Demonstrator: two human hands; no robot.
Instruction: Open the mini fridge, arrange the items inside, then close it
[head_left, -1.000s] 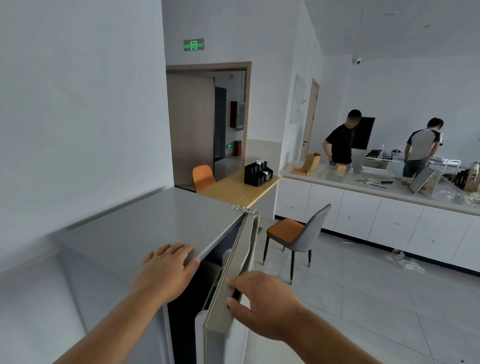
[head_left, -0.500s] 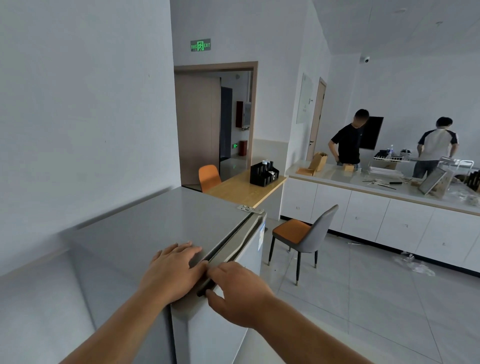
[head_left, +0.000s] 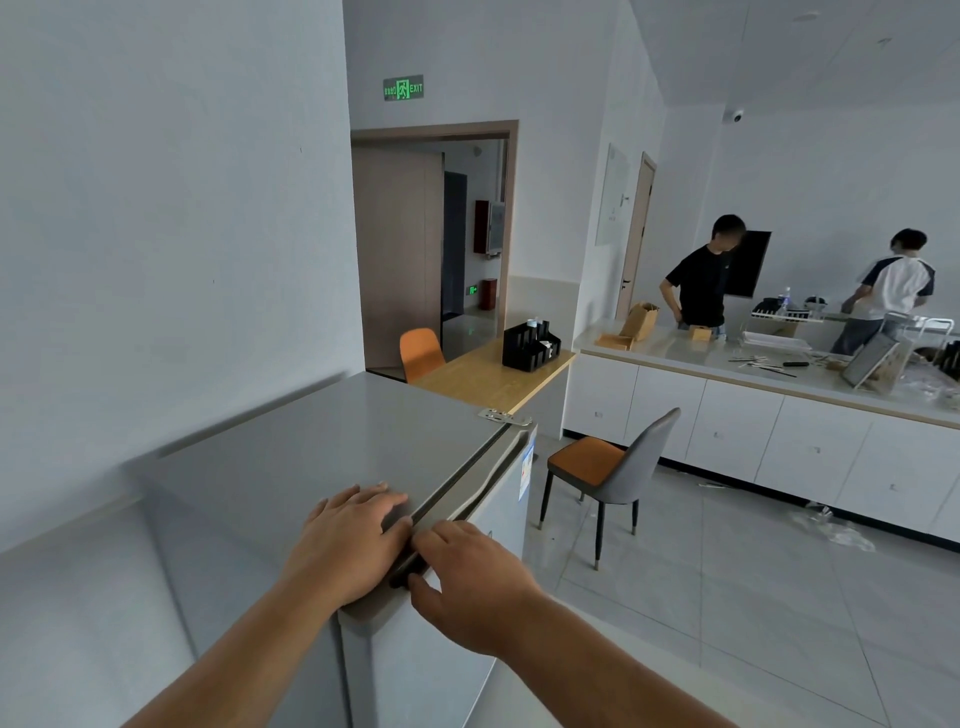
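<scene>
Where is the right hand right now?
In the head view, low and centre, the right hand grips the top edge of the fridge door, just right of the left hand resting flat on the fridge top.

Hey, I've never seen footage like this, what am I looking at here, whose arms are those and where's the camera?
There is no machine here. The camera is worn on a person's head and looks forward and down, so the two bare arms reaching in from the bottom belong to the wearer. The left hand lies flat on the grey top of a mini fridge. The right hand curls over the top edge of the fridge door, which looks shut or nearly shut against the body. Neither hand holds a loose object; the grip is only on the door edge. Nothing lies on the fridge top except the left hand. Behind are a grey and orange chair, a long white counter and two other people standing at it.
</scene>
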